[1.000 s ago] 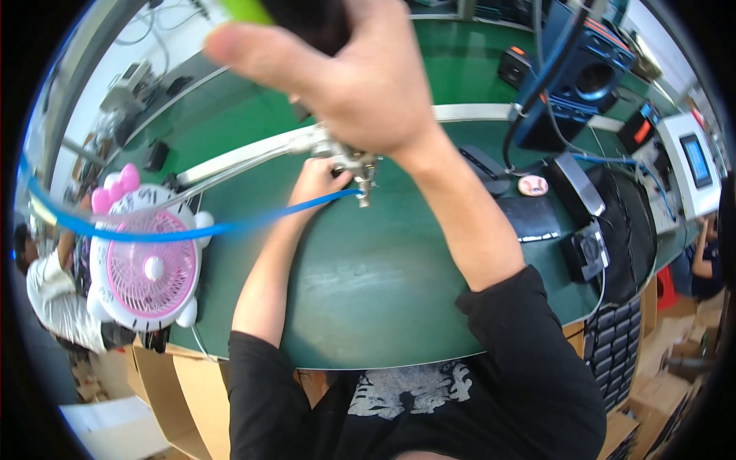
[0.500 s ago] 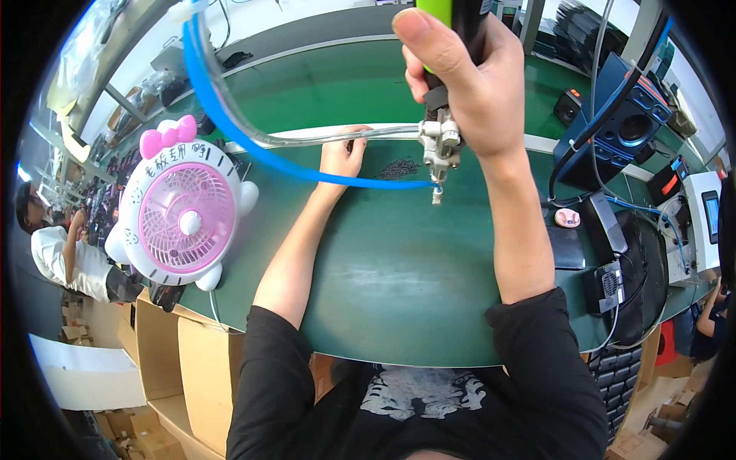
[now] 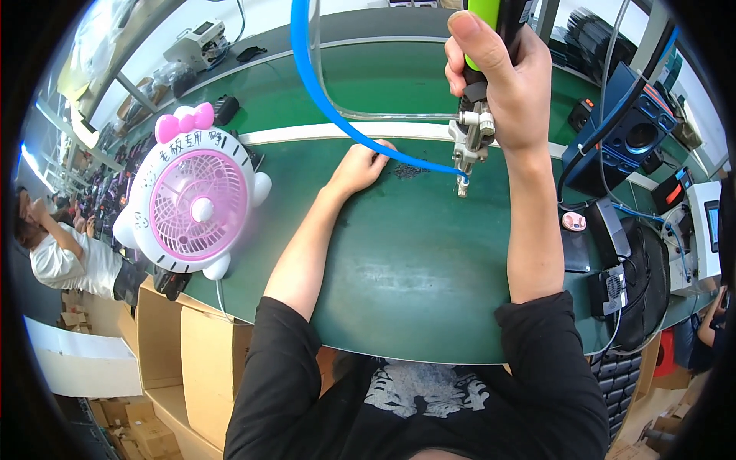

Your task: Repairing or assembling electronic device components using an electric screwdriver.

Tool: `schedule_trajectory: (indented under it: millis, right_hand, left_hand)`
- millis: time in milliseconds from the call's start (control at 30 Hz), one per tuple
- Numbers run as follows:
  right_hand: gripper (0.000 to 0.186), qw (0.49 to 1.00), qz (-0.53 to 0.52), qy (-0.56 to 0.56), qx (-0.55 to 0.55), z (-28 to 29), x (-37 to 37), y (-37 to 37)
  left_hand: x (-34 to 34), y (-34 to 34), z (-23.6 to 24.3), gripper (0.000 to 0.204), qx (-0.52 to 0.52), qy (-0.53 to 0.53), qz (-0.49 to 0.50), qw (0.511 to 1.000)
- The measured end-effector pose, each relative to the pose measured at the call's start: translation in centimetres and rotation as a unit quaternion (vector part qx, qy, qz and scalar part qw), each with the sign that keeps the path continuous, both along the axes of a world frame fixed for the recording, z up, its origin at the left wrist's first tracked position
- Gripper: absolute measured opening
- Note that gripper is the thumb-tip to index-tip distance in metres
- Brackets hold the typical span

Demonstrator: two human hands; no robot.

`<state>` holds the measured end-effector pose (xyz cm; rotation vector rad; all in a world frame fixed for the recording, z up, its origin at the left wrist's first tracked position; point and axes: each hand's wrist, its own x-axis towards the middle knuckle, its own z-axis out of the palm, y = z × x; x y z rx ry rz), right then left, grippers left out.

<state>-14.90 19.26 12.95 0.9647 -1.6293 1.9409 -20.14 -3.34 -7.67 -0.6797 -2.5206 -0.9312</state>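
My right hand [image 3: 515, 92] grips an upright black and green electric screwdriver [image 3: 484, 15] above the green worktop [image 3: 414, 276]. Below the grip sits its metal nose [image 3: 469, 138], with a clear tube and a blue hose [image 3: 337, 115] joined to it. The tip hangs in the air, to the right of a small pile of tiny dark pieces [image 3: 410, 170] that look like screws. Beside that pile, on its left, my left hand [image 3: 360, 169] rests on the worktop, fingers curled in. Whatever may be inside those fingers is hidden.
A pink and white fan [image 3: 201, 207] stands at the left. To the right are a dark blue speaker [image 3: 629, 134], a small pink case [image 3: 573, 221], black power adapters [image 3: 608, 291], cables and a white device with a screen [image 3: 701, 222]. Another person [image 3: 73, 253] is at the far left.
The whole view has shifted a little. My right hand and the screwdriver are farther right, and my left hand lies slightly nearer the dark pile.
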Motion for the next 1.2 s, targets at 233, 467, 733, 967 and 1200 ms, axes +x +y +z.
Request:
schedule_trajectory:
  millis: [233,467,733,967,1200]
  right_hand:
    - [0.033,0.999,0.032,-0.014,0.008,1.3,0.8,0.3]
    - [0.035,0.999,0.035,-0.003,0.002,0.6,0.3,-0.1]
    - [0.031,0.997,0.067,-0.031,-0.018,2.1,1.7,-0.4]
    - [0.028,0.992,0.110,-0.059,-0.031,2.0,1.7,-0.1]
    - [0.026,0.990,0.120,-0.059,-0.033,2.0,1.5,-0.2]
  left_hand:
    - [0.2,-2.0,0.8,0.013,0.051,-0.173,-0.071,0.981]
    - [0.5,-1.6,1.3,0.010,-0.004,-0.118,-0.098,0.988]
    - [0.5,0.7,1.4,0.009,0.057,-0.111,-0.055,0.991]
    - [0.8,1.1,1.4,0.010,0.107,-0.124,0.004,0.986]
    - [0.1,3.2,4.3,0.013,0.008,-0.045,-0.008,0.999]
